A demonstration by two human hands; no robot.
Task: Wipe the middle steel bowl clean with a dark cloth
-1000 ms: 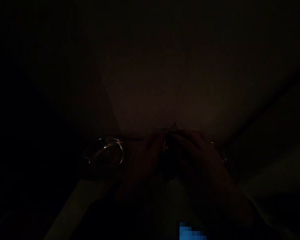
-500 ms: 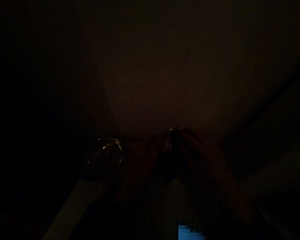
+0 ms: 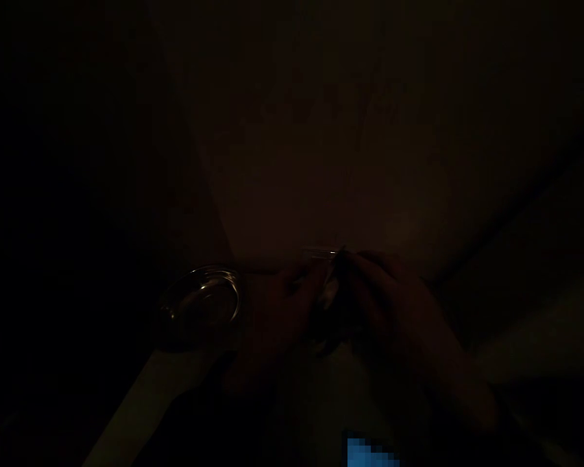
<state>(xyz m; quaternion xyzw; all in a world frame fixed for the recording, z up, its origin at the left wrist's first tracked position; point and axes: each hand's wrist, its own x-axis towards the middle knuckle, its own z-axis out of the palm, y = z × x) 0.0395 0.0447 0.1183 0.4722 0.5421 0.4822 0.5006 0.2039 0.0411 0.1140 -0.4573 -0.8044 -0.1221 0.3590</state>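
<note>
The view is very dark, and only outlines show. My left hand (image 3: 289, 301) and my right hand (image 3: 387, 285) meet near the middle, fingers bent and closed in on a dark, ragged-edged thing (image 3: 338, 318) with a pale patch on it. Its kind cannot be made out. Just beyond the fingertips, a thin, shiny, clear-looking edge (image 3: 318, 251) catches light; what it belongs to is unclear. Left of my left hand stands a shiny round bowl (image 3: 236, 301), its rim glinting.
A broad dim surface (image 3: 292, 188) stretches beyond the hands, with a dark line along its right side. At the lower left lies a pale strip (image 3: 136, 402). A blue pixelated patch (image 3: 370, 453) covers the bottom edge.
My left hand has shifted very slightly, and the pale patch between the hands has changed shape a little. The bowl has stayed in place, and the picture is slightly darker.
</note>
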